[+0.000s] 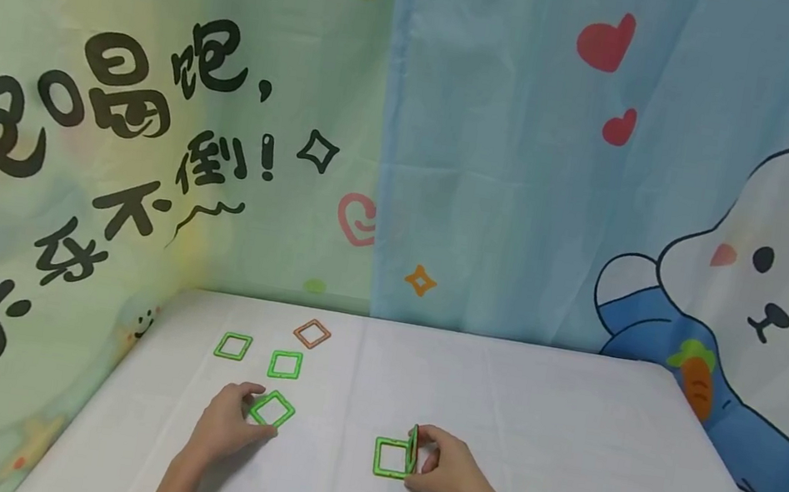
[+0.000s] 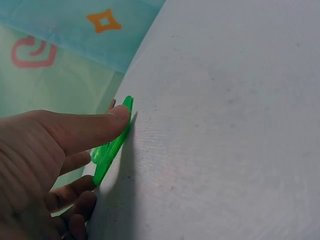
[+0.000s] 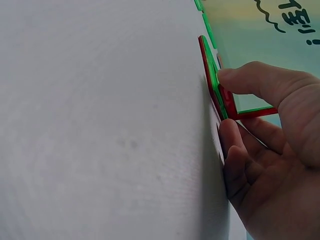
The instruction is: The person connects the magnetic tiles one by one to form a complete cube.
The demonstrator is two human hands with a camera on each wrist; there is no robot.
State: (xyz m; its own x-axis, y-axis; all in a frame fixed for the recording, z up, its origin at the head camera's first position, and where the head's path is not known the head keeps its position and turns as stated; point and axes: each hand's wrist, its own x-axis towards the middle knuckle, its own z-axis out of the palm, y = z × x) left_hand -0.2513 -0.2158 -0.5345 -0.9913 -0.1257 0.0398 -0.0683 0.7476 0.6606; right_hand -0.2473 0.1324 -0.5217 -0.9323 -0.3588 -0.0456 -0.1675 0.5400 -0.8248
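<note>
In the head view my left hand (image 1: 224,425) pinches a green square magnetic tile frame (image 1: 287,402) between thumb and fingers, one corner pointing away from me. The left wrist view shows this green frame (image 2: 114,150) nearly edge-on, tilted close over the white table. To the right, my right hand (image 1: 455,471) grips an upright tile frame (image 1: 414,440) by its edge. That upright frame meets the right side of a flat green square frame (image 1: 376,457). Red and green edges (image 3: 212,75) lie together under the thumb in the right wrist view, with a red-and-green frame (image 3: 257,114) at an angle to them.
Beyond my left hand lie an orange square frame (image 1: 303,325) and two green frames, one farther left (image 1: 238,335) and one nearer the middle (image 1: 288,353). They rest on the white table (image 1: 552,419). A printed curtain (image 1: 496,168) hangs behind the table's far edge.
</note>
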